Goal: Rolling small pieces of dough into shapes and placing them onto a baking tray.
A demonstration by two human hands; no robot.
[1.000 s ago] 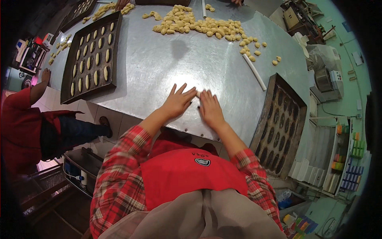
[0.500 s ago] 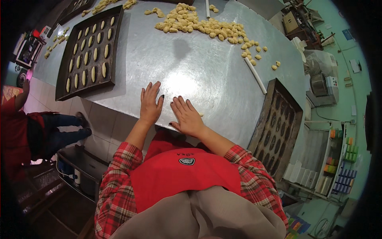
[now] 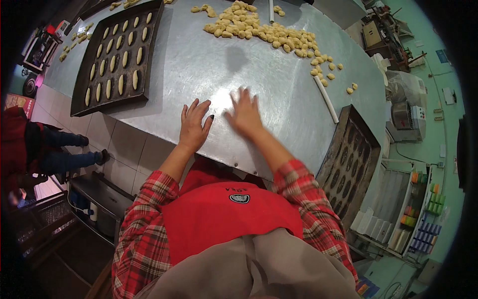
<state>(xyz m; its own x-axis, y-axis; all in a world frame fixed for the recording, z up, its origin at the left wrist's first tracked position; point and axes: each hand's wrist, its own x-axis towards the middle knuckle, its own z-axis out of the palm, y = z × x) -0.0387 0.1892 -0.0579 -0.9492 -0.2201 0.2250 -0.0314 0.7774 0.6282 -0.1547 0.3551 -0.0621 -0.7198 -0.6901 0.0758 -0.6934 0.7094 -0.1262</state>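
Over the near edge of the shiny metal table [image 3: 199,65], my left hand [image 3: 194,127] is held with its fingers loosely spread and nothing visible in it. Beside it, a little farther forward, my right hand [image 3: 245,115] is smeared by motion, but its fingers show apart. Whether a piece of dough lies beneath that palm is hidden. Beyond both hands spreads a heap of small yellow dough pieces [image 3: 244,25]. At the left, a dark baking tray [image 3: 147,82] carries rows of slim, finger-shaped dough pieces [image 3: 112,63].
An indented dark tray [image 3: 376,162] leans over the table's right edge. Near it lies a white rod [image 3: 326,99]; another white rod [image 3: 271,11] is at the far side. Loose dough bits [image 3: 74,40] sit far left. A person in dark red [image 3: 30,144] stands left, by a black cabinet [image 3: 94,204].
My right hand has moved forward across the table, away from me. My left hand has lifted slightly and its fingers curl more. A small dough end beside my right hand no longer shows.
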